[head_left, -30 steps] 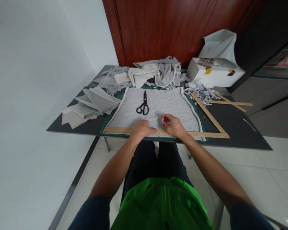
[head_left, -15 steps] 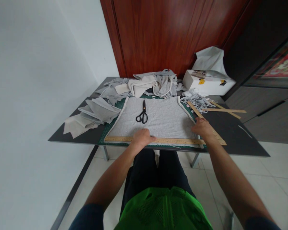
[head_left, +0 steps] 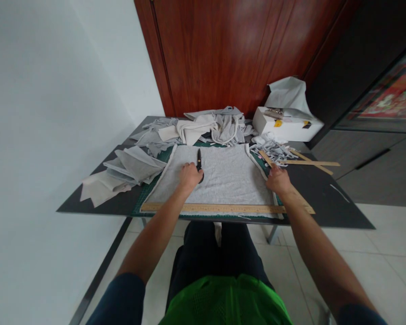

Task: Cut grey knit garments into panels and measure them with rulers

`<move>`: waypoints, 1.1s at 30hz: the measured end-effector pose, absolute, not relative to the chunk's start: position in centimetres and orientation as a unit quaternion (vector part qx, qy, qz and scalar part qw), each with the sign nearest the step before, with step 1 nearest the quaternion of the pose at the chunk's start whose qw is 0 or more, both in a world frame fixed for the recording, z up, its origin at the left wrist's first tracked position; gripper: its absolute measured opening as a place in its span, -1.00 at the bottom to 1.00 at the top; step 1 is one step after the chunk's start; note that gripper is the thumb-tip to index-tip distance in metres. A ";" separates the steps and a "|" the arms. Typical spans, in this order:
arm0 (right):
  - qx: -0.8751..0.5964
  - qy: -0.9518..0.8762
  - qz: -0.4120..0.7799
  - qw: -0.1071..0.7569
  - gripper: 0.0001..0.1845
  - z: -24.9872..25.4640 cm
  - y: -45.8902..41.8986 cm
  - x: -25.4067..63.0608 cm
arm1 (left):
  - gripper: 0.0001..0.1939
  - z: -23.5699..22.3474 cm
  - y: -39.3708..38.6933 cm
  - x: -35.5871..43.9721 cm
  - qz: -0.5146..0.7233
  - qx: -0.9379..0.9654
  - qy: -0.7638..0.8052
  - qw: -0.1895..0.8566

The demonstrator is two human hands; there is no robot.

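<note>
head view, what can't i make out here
In head view:
Scissors: handles mostly behind the left hand.
Wooden square: part of its side arm hidden by the right hand and forearm.
Its markings: too small to read.
Red picture: blurred, cut off by the right edge.

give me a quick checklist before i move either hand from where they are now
1. Left hand closed on the scissors: cannot tell; it covers most of the handles, so the grip is hidden.
2. Scissor blades together: ok, they look shut and point toward the table's far side.
3. Right hand at the side arm of the wooden L-shaped ruler: ok.
4. Hand on the ruler's long arm: not ok, neither hand is there; the left forearm crosses over it.
5. Grey fabric spread out: ok, with slight wrinkles.
</note>
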State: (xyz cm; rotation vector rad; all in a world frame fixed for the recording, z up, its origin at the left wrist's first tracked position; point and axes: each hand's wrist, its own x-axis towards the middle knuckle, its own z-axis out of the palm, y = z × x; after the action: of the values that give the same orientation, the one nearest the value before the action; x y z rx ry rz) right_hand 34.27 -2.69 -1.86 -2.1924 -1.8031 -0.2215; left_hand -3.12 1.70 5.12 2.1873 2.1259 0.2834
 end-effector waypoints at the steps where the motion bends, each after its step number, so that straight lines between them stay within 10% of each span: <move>1: -0.759 -0.623 -0.078 0.172 -0.47 -1.9 -2.4 34.0 | -0.55 4.8 2.3 -3.0 0.096 0.709 0.698 0.033; 33: -0.654 -0.727 0.059 0.200 -0.46 -1.7 -0.4 28.5 | -0.74 3.0 4.5 -6.1 0.081 0.841 0.498 0.194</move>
State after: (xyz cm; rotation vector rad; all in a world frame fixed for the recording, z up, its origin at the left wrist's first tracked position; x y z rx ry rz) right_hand 28.52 -0.38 -1.68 -1.8296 -2.0327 0.1638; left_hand -6.13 4.49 2.99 2.3599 1.3973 0.2265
